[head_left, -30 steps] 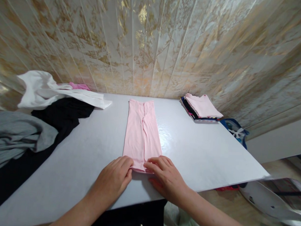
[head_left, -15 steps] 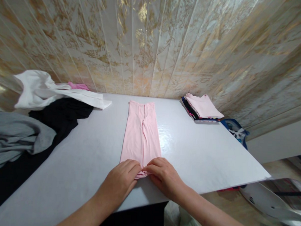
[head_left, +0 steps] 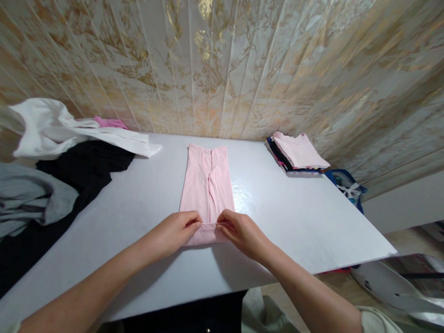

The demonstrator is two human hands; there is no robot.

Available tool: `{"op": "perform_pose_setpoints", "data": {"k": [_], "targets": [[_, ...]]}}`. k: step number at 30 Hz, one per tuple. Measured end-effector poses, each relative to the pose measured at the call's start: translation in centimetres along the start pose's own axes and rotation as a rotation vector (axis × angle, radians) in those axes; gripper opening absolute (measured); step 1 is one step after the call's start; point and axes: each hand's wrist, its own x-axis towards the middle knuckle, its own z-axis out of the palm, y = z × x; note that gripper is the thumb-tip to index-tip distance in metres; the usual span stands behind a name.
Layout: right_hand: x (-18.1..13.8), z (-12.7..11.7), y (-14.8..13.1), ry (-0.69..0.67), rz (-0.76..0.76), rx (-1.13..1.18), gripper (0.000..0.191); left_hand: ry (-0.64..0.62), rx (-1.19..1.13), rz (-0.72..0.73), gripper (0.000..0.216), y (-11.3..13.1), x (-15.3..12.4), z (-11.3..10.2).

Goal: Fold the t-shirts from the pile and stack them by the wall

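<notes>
A pink garment (head_left: 207, 185), folded into a long narrow panel, lies on the white table (head_left: 296, 222) in front of me. Its near end is turned up into a short flap. My left hand (head_left: 181, 229) pinches the left part of that flap's edge between thumb and fingers. On the right part of the same edge, my right hand (head_left: 238, 231) has a matching pinch. A short stretch of the flap's edge shows between the two hands. The garment's sides curve in slightly, with a seam or fold line down its middle.
A neat stack of folded clothes (head_left: 298, 152), pale pink on top, sits at the back right. Along the left lie a white garment (head_left: 59, 131), a black garment (head_left: 87, 164) and a grey one (head_left: 28, 193). Beyond the right edge is a blue bag (head_left: 347, 185).
Both hands have moved away from me along the garment, carrying its near edge up and over, so a flap now lies folded there. The view has shifted slightly.
</notes>
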Motion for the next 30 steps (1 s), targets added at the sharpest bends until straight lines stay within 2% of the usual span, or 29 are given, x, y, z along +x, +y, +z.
{"op": "perform_pose_setpoints", "data": {"k": [3,7,13,16,18,20,22,26,30], "targets": [[1.1,0.0,-0.1,-0.011,0.020,-0.158,0.004,0.028,0.056,-0.003,0.024,-0.3,1.1,0.0],[1.1,0.7,0.4,0.043,-0.007,-0.271,0.002,0.103,0.128,0.048,0.020,-0.8,1.1,0.5],[-0.8,0.7,0.8,0.218,-0.157,-0.320,0.010,0.350,0.424,0.213,0.018,-0.9,-1.9,1.4],[-2.1,0.6,0.6,0.225,-0.249,-0.304,0.015,0.408,0.505,0.332,0.020,-0.9,-3.4,2.5],[-2.6,0.9,0.7,0.176,-0.287,-0.302,0.026,0.415,0.521,0.345,0.029,-1.3,-3.7,3.2],[-2.7,1.2,0.9,0.134,-0.287,-0.314,0.043,0.399,0.512,0.287,0.039,-1.7,-3.5,3.6],[-2.6,1.5,1.0,0.118,-0.285,-0.332,0.053,0.347,0.475,0.233,0.038,-2.0,-3.1,3.7],[-2.2,1.5,0.6,0.091,-0.321,-0.375,0.056,0.253,0.356,0.195,0.025,-1.8,-2.2,3.1],[-1.8,1.7,0.6,0.107,-0.338,-0.413,0.054,0.271,0.257,0.190,0.021,-1.9,-1.5,2.7]]}}
